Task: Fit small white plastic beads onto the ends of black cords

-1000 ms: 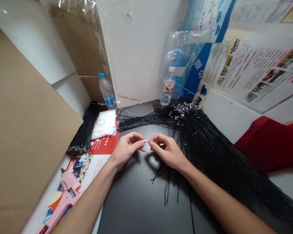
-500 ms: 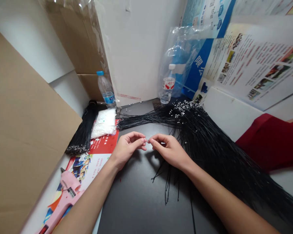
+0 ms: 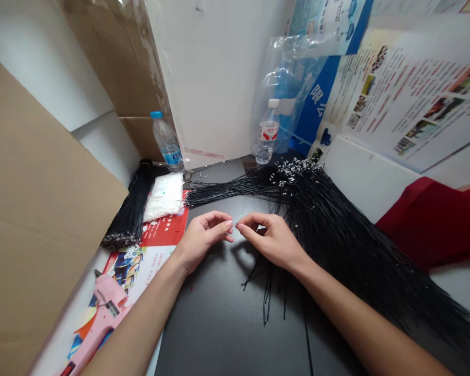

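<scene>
Over the dark table, my left hand pinches with thumb and forefinger; whatever lies between the tips is too small to make out. Facing it a short gap away, my right hand pinches likewise, its contents also unclear. Just to the right of that hand spreads a large heap of thin black cords with small pale tips at the far end. Several loose cord ends hang out below the right wrist. Behind both hands, a narrower bundle of black cords lies crosswise.
At left are a pink glue gun, a white plastic packet, another black cord bundle and a cardboard panel. Two water bottles, one blue-capped and one white-capped, stand behind. Red cloth lies at right.
The view has shifted slightly. Both hands keep nearly the same pinched pose, with a small gap between their fingertips.
</scene>
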The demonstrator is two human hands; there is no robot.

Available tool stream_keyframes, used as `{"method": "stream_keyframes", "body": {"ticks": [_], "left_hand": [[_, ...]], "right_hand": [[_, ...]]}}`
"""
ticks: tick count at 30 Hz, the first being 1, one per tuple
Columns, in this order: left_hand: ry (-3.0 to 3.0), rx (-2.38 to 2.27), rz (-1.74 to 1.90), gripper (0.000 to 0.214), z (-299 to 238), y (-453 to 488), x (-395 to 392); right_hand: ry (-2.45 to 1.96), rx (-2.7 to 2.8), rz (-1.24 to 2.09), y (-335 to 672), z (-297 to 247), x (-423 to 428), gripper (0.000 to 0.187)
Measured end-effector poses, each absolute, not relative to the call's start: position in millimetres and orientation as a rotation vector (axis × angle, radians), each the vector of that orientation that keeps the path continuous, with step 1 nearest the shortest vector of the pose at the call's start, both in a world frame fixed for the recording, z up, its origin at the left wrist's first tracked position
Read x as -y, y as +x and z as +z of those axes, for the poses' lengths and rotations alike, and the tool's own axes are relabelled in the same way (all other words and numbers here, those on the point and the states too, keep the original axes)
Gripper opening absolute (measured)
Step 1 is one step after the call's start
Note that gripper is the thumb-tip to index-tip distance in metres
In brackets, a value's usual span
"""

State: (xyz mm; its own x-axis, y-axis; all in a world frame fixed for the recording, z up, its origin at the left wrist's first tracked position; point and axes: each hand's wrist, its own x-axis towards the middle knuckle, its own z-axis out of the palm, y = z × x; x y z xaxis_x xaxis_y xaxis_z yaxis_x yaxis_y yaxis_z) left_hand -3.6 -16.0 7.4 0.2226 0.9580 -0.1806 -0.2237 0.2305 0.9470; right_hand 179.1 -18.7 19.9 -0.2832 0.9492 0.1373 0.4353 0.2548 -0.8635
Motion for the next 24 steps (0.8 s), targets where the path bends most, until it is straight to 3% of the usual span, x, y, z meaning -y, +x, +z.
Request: {"method": "stream_keyframes", "body": {"ticks": [24], "left_hand": [[0.856,-0.878,1.016,0.027,8.9,-2.2,17.0]], "right_hand": [[-1.206,1.859,0.89,177.8,20.5,21.6,0.022]]}}
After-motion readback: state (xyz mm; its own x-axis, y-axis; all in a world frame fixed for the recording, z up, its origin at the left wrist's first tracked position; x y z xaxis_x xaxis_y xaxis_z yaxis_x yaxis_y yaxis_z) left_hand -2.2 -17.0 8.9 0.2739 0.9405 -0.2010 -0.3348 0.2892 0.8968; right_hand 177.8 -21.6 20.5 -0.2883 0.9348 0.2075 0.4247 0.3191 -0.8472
